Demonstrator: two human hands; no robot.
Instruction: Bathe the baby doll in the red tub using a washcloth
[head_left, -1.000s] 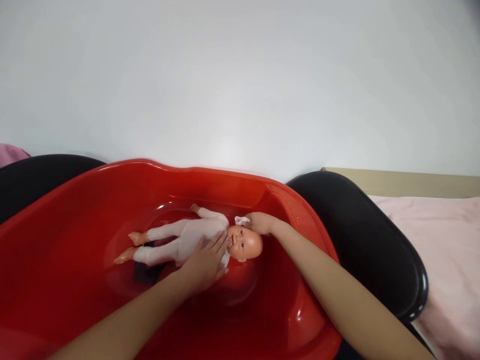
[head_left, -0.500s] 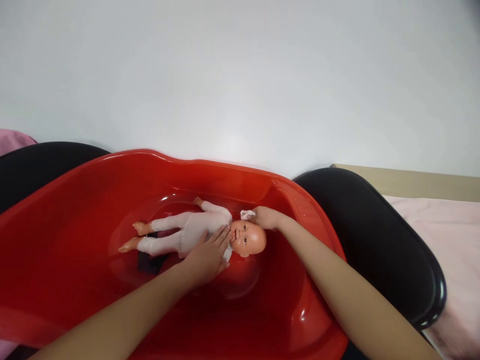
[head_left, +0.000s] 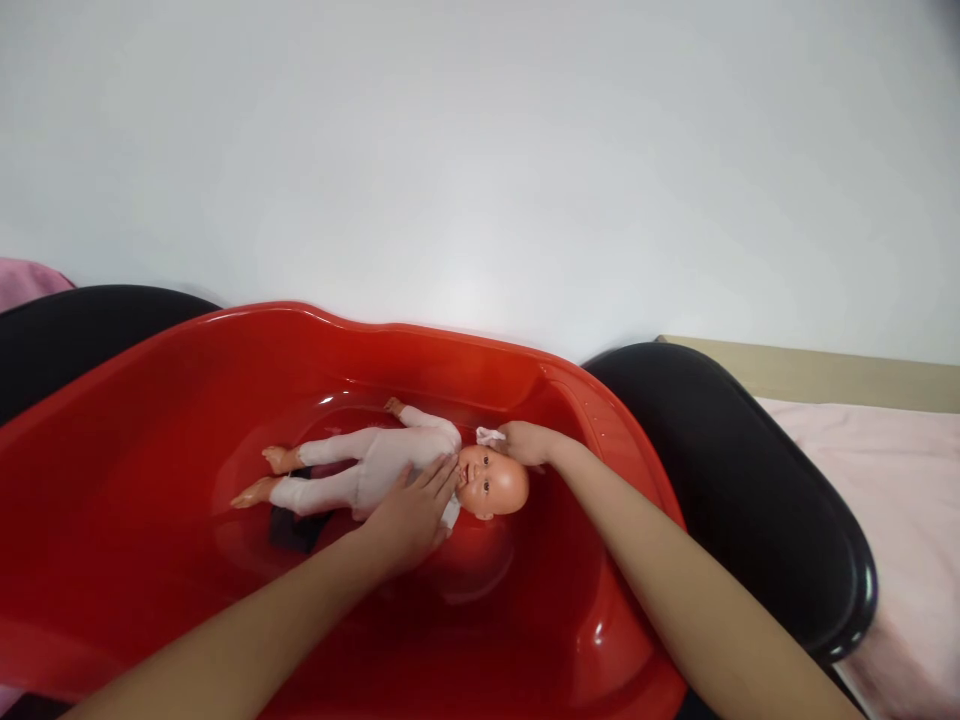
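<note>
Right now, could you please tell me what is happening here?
A doll lies on its back in a red tub. The person's left hand lies flat over its chest; the right hand is beside its head, with a bit of white cloth against the hand.

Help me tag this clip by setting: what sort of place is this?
Perhaps an indoor childcare training room, though that's a guess: a baby doll lies in a red tub, and pink cloth spreads at the picture's right.
</note>
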